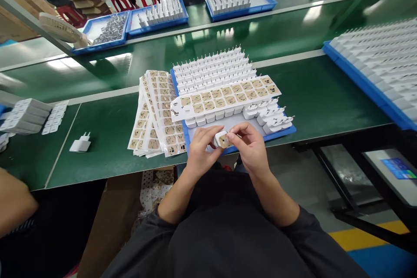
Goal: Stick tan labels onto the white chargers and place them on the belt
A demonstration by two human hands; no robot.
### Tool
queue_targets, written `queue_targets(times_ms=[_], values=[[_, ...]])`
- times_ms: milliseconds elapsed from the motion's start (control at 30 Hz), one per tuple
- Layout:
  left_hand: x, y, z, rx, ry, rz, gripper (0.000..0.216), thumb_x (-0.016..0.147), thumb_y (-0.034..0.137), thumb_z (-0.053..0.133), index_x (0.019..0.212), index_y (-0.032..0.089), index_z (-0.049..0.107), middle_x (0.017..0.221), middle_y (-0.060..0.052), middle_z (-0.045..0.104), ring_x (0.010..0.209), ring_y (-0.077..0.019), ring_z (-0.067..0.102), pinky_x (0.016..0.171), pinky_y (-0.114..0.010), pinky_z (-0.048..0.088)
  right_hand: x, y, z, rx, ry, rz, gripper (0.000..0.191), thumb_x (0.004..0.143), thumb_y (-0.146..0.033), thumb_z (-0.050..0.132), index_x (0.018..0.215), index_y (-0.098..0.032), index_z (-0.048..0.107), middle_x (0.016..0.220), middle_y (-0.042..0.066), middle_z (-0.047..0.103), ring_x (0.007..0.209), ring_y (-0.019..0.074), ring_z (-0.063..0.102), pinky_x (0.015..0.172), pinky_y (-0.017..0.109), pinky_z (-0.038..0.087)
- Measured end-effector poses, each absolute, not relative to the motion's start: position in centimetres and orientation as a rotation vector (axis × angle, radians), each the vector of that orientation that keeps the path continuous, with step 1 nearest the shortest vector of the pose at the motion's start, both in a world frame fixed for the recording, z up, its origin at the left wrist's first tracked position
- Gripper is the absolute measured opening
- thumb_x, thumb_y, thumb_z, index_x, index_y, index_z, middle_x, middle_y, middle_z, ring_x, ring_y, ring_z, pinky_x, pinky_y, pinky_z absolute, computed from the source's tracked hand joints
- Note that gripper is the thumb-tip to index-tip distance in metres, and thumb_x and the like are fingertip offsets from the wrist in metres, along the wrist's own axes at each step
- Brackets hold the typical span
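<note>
Between the thumb and fingers of my left hand [202, 150] is a white plug charger [216, 140]. My right hand [252, 147] pinches the edge of a tan sticker [224, 140], which lies against the charger's face; how much of it is stuck down I cannot tell. Just beyond both hands, a strip of tan stickers [226, 96] rests across rows of white chargers [211, 69] standing pins up. These chargers fill much of a blue tray [278, 135]. A few more chargers [275, 122] sit in its near right corner.
Stacked sticker sheets [155, 117] lie left of the tray. Farther left are a lone charger [80, 143] and piled white pieces [28, 115]. Another full blue tray [368, 82] stands right. Beyond the green bench are trays of parts [110, 28] and other people's arms.
</note>
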State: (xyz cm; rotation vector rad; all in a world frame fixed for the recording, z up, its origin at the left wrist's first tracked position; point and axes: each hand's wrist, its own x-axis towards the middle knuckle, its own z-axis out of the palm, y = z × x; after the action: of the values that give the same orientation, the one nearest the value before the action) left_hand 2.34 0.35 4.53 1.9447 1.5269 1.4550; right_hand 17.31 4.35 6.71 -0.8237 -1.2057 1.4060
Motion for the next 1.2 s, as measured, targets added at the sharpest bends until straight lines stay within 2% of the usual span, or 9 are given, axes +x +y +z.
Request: queue_targets(times_ms=[100,300,467,667,1033,1200], values=[[2.52,0.11,4.92,1.951,1.524,1.453,0.045,0.088,0.022,0.075,0.131,0.023,0.065,0.116,-0.009,0.075,0.088,-0.0178,0.064,0.067,-0.026,0.056,17.19,4.33,7.03,-0.851,-1.221,1.364,0.030,0.081,-0.046,0.080,0.081,-0.022,0.063,0.077,-0.002,0.064,0.070,0.0137,0.064,0.066,0.027,0.056],[2.71,-0.04,5.23,1.939,1.544,1.500,0.039,0.087,0.024,0.076,0.126,0.023,0.069,0.112,-0.009,0.074,0.088,-0.0178,0.063,0.059,-0.022,0.054,17.13,4.18,6.97,-0.858,-1.273,1.309,0.028,0.083,-0.046,0.079,0.083,-0.022,0.064,0.079,-0.001,0.065,0.073,0.0137,0.063,0.066,0.025,0.054],[2.69,-0.08,5.47,1.945,1.547,1.478,0.036,0.089,0.028,0.074,0.125,0.023,0.069,0.112,-0.010,0.073,0.089,-0.0177,0.063,0.059,-0.021,0.054,17.10,4.09,6.90,-0.876,-1.263,1.320,0.029,0.082,-0.047,0.079,0.082,-0.022,0.064,0.079,-0.001,0.065,0.073,0.0144,0.063,0.067,0.026,0.054],[2.71,-0.09,5.64,1.969,1.542,1.484,0.038,0.088,0.025,0.076,0.125,0.022,0.069,0.112,-0.009,0.073,0.086,-0.0165,0.062,0.058,-0.021,0.053,17.05,4.06,6.99,-0.849,-1.239,1.329,0.025,0.082,-0.043,0.080,0.082,-0.022,0.066,0.078,-0.002,0.065,0.072,0.0132,0.062,0.067,0.025,0.053],[2.58,-0.15,5.52,2.019,1.570,1.463,0.036,0.090,0.025,0.074,0.126,0.023,0.068,0.113,-0.009,0.074,0.081,-0.0153,0.061,0.062,-0.024,0.054,17.14,3.97,6.74,-0.895,-1.321,1.268,0.025,0.085,-0.046,0.077,0.085,-0.023,0.066,0.078,-0.001,0.064,0.073,0.0147,0.062,0.066,0.027,0.054],[2.61,-0.18,5.49,2.033,1.590,1.462,0.035,0.091,0.025,0.073,0.126,0.023,0.068,0.113,-0.009,0.074,0.077,-0.0142,0.059,0.065,-0.025,0.055,17.19,3.97,6.28,-0.901,-1.350,1.251,0.018,0.088,-0.039,0.075,0.088,-0.023,0.066,0.079,-0.001,0.064,0.074,0.0138,0.062,0.066,0.025,0.053]])
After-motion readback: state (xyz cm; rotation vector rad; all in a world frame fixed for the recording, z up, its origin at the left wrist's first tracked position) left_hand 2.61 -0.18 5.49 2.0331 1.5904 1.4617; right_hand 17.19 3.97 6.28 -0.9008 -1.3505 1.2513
